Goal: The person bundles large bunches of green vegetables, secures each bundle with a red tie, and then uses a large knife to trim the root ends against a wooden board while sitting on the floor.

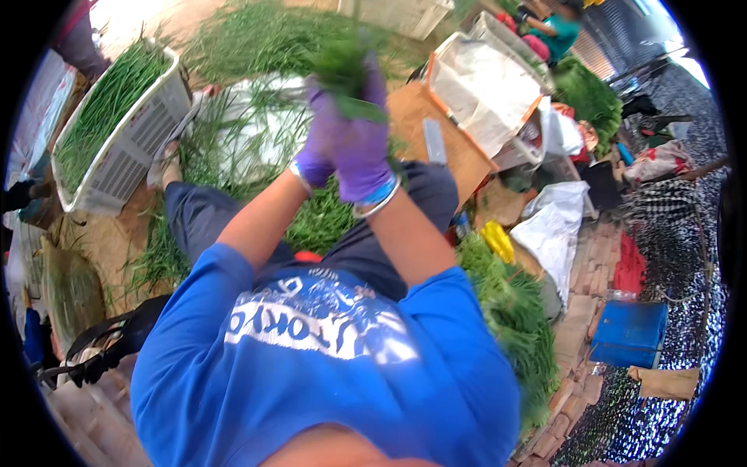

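In purple gloves, my left hand (317, 140) and my right hand (362, 152) are closed together in front of me, around a bunch of green leaves (341, 71). The bunch sticks up past my fingers and is smeared by motion, so its exact kind does not show. Below my hands, more loose greens (320, 218) lie between my legs. Under and beyond my hands is a white sheet (268, 128) strewn with thin green blades.
A white crate (124, 156) full of long thin greens stands at the left. A heap of cut greens (249, 39) lies ahead. On the right are a feathery green pile (513, 335), a lined crate (486, 89), a brown board (424, 128) and a blue box (629, 333). A person (554, 33) sits far right.
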Tool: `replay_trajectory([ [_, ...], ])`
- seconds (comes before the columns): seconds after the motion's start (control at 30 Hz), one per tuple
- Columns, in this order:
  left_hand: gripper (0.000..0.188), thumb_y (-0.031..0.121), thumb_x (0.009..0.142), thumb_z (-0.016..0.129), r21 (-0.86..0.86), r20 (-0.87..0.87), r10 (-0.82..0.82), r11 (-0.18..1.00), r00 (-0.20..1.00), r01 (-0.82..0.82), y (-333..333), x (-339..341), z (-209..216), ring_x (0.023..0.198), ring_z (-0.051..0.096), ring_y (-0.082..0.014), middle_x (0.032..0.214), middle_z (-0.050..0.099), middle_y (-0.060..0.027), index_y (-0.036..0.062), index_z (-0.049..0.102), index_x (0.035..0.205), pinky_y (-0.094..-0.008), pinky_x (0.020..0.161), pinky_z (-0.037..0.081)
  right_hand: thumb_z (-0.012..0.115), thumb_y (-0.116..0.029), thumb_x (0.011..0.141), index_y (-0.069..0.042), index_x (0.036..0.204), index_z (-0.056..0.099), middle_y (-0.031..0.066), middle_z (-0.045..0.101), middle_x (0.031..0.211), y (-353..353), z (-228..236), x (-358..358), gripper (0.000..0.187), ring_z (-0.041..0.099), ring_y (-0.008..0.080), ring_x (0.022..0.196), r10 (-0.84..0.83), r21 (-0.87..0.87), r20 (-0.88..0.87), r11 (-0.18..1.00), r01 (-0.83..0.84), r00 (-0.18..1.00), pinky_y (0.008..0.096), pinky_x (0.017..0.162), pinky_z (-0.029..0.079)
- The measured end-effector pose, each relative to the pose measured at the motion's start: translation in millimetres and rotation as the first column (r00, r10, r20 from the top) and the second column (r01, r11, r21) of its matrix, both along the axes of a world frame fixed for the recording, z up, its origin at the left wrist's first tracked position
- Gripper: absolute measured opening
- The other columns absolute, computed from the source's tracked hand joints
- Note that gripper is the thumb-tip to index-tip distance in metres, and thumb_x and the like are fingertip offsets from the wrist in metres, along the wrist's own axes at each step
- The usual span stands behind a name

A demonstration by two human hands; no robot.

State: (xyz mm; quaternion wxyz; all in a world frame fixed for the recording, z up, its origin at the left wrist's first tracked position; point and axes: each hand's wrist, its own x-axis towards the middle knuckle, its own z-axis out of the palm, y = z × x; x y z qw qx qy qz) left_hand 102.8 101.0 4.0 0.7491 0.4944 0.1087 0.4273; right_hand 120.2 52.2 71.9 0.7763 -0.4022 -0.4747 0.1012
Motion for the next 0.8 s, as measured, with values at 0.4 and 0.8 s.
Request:
replay_trajectory([
  [0.4, 0.046, 0.008, 0.073, 0.066, -0.131, 0.073, 0.163, 0.980, 0.984, -0.153, 6, -62, 55, 0.085, 0.056, -0.0150, 0.099, 0.058, -0.0077, 0.0023, 0.045, 0.114, -0.0274, 0.075, 0.046, 0.071, -0.009, 0.064, -0.004, 0.130, 0.026, 0.0061, 0.039, 0.123, -2, -29, 7, 0.080, 0.037, 0.0185, 0.114, 0.643, -0.349, -0.552, 0.400, -0.847, 0.531, 0.0302, 0.097, 0.030],
  [0.8, 0.108, 0.018, 0.065, 0.073, 0.397, -0.215, 0.018, 0.915, 0.976, 0.071, 12, -44, -11, 0.108, 0.044, -0.0206, 0.123, 0.039, -0.0144, 0.0090, -0.007, 0.136, -0.0317, 0.092, 0.034, 0.070, -0.011, 0.065, 0.000, 0.090, 0.055, 0.0045, 0.059, 0.077, -1, -55, 40, 0.031, 0.056, 0.0132, 0.070, 0.237, -0.516, -0.143, 0.811, -0.277, 0.961, 0.0258, 0.063, 0.047],
])
